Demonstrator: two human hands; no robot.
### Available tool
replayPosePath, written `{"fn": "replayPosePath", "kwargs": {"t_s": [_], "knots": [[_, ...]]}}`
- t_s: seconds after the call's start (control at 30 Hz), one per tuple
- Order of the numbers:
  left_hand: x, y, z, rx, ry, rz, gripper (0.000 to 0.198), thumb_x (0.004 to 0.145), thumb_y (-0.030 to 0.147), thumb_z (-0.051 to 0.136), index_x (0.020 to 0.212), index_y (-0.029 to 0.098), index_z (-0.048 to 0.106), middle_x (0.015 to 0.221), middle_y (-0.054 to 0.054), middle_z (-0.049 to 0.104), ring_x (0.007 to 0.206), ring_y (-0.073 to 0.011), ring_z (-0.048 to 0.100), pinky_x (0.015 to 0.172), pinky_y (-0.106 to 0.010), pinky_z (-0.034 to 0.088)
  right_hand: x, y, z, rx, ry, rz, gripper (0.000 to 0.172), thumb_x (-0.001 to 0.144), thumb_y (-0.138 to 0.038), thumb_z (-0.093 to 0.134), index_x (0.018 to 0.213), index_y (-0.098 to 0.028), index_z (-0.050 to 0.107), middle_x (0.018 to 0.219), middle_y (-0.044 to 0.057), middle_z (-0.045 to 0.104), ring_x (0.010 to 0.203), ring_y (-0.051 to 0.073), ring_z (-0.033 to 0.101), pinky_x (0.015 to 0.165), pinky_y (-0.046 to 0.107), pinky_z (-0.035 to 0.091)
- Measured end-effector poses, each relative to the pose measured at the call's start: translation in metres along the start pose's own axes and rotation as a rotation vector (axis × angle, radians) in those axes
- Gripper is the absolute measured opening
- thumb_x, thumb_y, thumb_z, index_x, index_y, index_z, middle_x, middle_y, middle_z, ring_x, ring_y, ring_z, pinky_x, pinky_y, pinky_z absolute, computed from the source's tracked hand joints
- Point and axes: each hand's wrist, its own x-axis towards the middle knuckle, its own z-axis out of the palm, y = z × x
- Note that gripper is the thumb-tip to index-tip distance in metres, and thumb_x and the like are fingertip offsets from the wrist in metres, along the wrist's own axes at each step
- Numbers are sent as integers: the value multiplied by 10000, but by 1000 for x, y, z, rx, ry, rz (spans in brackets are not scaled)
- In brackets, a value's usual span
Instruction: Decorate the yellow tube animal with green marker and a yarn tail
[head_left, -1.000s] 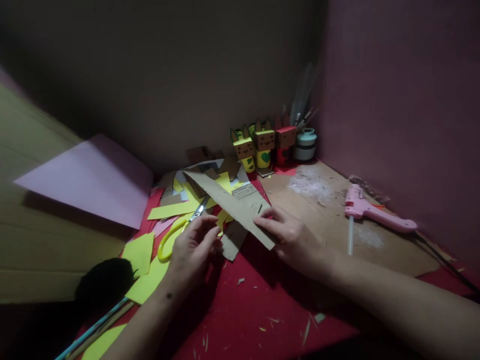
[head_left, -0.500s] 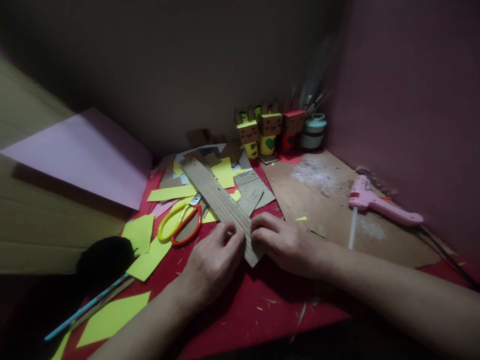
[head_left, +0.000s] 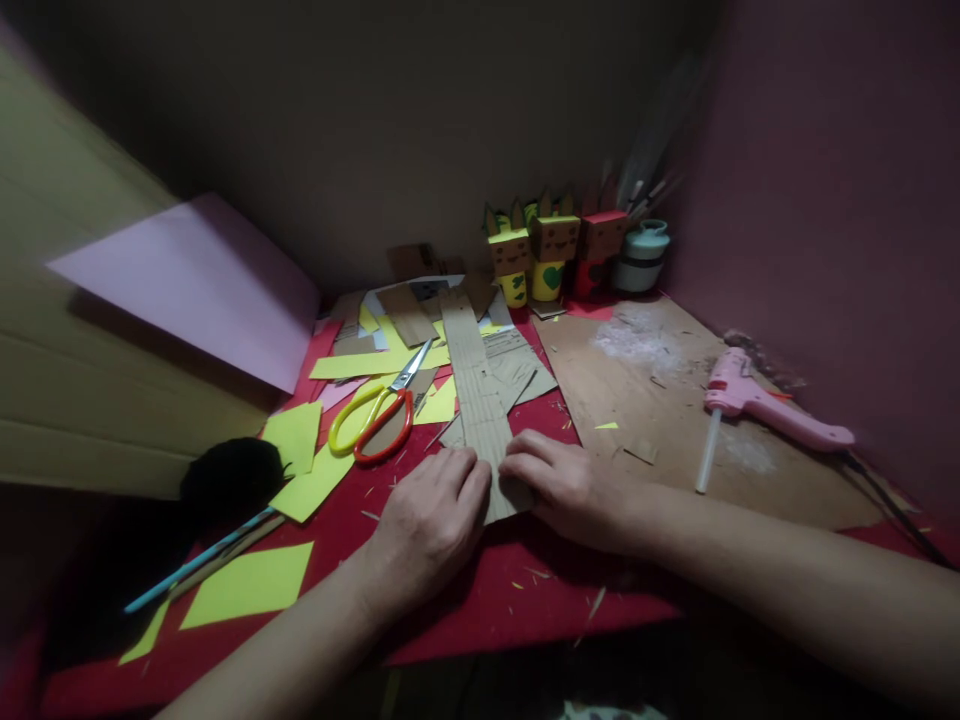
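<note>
A long cardboard strip [head_left: 475, 385] lies lengthwise away from me, its far end over a pile of scraps. My left hand [head_left: 439, 505] is closed on the left edge of its near end. From the other side, my right hand [head_left: 559, 485] grips the right edge with bent fingers; the thumbs are mostly hidden. Left of the strip rest scissors [head_left: 382, 410] with one yellow and one red handle, blades partly spread. Yellow paper pieces [head_left: 322, 487] lie further left on the red tabletop [head_left: 420, 625].
A pink glue gun [head_left: 772, 405] with a clear stick rests on a brown board [head_left: 675, 460] at right. Decorated box-headed figures [head_left: 555, 250] stand at the back beside a teal-lidded jar [head_left: 642, 257]. A pink sheet [head_left: 202, 290] leans at left, above a black ball-like thing [head_left: 232, 480].
The cardboard strip has swung from a leftward slant to nearly straight ahead, uncovering the scissor blades. Both hands stay at its near end. The whole view has shifted slightly.
</note>
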Motion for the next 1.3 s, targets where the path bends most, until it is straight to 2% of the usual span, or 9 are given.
{"fn": "replayPosePath", "kwargs": {"t_s": [0.13, 0.5, 0.63, 0.9, 0.97, 1.07, 1.13, 1.2, 1.3], "knots": [[-1, 1, 0, -4, -5, -36, 155, 914, 74, 448, 930, 105, 600, 829, -106, 575, 727, -219, 495, 641, -341, 478, 1, 1, 3, -82, 46, 76, 217, 834, -33, 464, 941, -126, 628, 938, 133, 593, 855, 213, 557, 695, 323, 513], [-5, 9, -2, 1, 14, -56, 161, 900, 41, 450, 910, 100, 599, 840, -129, 590, 747, -225, 516, 643, -353, 503, 0, 1, 1, -228, -35, -91, 253, 913, -38, 383, 917, -118, 622, 873, 118, 588, 778, 198, 490, 683, 323, 481], [-6, 10, -2, 0, 41, -71, 167, 883, 44, 449, 947, 79, 599, 885, -163, 607, 811, -247, 547, 675, -378, 540, 1, 0, 0, -218, -42, -104, 260, 930, -46, 378, 921, -109, 631, 874, 130, 597, 784, 210, 498, 675, 337, 484], [-6, 14, 1, 66, 29, -115, 193, 839, 45, 434, 925, 82, 603, 822, -148, 599, 747, -245, 544, 619, -383, 542, 3, -1, 0, -218, -56, -104, 296, 951, -56, 365, 902, -94, 655, 845, 138, 599, 771, 218, 497, 663, 354, 477], [-5, 13, 0, 49, -9, -113, 184, 834, 43, 441, 889, 87, 612, 786, -134, 593, 718, -247, 549, 605, -381, 528, 4, 0, 1, -212, -79, -87, 297, 942, -49, 369, 888, -99, 656, 844, 136, 597, 765, 217, 492, 662, 355, 474], [1, 2, -4, -104, -168, -188, 147, 822, 83, 490, 854, 119, 629, 786, -111, 601, 679, -243, 557, 590, -369, 493, 9, -1, 0, -150, -104, 44, 232, 896, -57, 436, 868, -113, 659, 860, 127, 594, 787, 216, 517, 661, 340, 482], [9, -11, -7, -340, -308, -326, 106, 811, 142, 537, 821, 156, 642, 796, -88, 620, 653, -217, 560, 577, -330, 458, 15, -3, -5, -61, -141, 190, 174, 875, -80, 495, 872, -120, 664, 883, 114, 593, 797, 204, 546, 672, 322, 490], [19, -25, -11, -610, -430, -468, 113, 801, 198, 564, 718, 185, 640, 709, -47, 620, 587, -175, 539, 537, -277, 403, 23, -6, -13, 21, -228, 324, 153, 901, -120, 517, 891, -120, 670, 897, 104, 600, 768, 182, 565, 679, 309, 487], [32, -38, -14, -849, -515, -641, 271, 814, 337, 579, 585, 193, 607, 524, -8, 567, 467, -140, 481, 443, -241, 308, 34, -7, -23, 60, -314, 435, 201, 960, -215, 494, 881, -132, 661, 859, 95, 628, 717, 172, 581, 637, 295, 455]]}}
